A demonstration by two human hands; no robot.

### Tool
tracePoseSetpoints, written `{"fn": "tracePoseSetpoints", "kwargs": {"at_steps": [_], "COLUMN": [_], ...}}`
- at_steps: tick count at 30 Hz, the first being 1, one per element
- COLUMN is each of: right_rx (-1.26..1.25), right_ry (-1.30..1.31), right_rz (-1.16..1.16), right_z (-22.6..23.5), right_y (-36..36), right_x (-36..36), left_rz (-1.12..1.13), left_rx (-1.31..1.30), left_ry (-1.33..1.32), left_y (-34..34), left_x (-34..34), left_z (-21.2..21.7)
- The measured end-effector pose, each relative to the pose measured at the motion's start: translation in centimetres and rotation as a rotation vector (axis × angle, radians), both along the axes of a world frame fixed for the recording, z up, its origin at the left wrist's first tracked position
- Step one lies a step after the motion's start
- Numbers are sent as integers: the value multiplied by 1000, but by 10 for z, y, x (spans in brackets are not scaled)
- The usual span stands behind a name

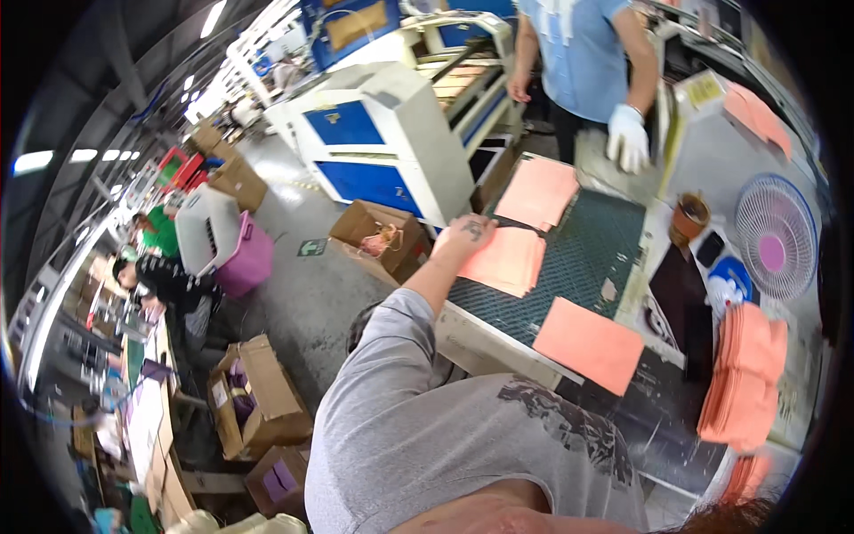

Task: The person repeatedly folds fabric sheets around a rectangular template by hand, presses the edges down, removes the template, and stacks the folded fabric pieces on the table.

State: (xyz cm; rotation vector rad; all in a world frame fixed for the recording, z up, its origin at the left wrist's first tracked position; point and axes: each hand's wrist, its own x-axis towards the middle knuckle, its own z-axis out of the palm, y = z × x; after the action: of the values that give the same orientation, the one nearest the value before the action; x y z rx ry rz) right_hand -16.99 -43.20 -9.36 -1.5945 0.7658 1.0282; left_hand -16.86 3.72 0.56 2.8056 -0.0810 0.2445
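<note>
Salmon-pink sheets [507, 260] lie on the green textured mat [587, 254]. Head view: left hand [464, 236] closed on a dark strap [520, 226] above that flat, thin stack; right hand is out of view. Pull the strap level, keeping the matte rectangular sheets square.

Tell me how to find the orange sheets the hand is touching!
Find the dark green mat on the table. Three lots of orange sheets lie on it. The left hand rests on the middle stack of orange sheets, at the mat's left edge, the only one with a dark strap across its top.
</note>
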Motion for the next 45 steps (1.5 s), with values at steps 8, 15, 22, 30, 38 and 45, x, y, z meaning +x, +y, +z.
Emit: {"fn": "tracePoseSetpoints", "kwargs": {"at_steps": [8, 15, 22, 30, 38, 45], "right_rx": [143, 154, 227, 308, 379, 423], "right_ry": [801, 569, 301, 8, -315, -587], "right_rz": [94, 218, 266, 284, 292, 309], "right_z": [220, 43, -27, -91, -110, -105], "right_y": [104, 175, 117, 46, 19, 21], "right_x": [279, 183, 72, -38, -105, -140], "left_rz": [-136, -179, -699, -879, -929, -950], "left_rx": [89, 10, -142, -325, -327, -344], "left_ry": [-55, -455, -540, -468, -433, -423], "left_y": [-21, -17, -76, -125, -139, -141], "left_x": [-16, -39, -115, -179, -188, -189], "left_z": [6, 17, 13, -13, -7, -11]}}
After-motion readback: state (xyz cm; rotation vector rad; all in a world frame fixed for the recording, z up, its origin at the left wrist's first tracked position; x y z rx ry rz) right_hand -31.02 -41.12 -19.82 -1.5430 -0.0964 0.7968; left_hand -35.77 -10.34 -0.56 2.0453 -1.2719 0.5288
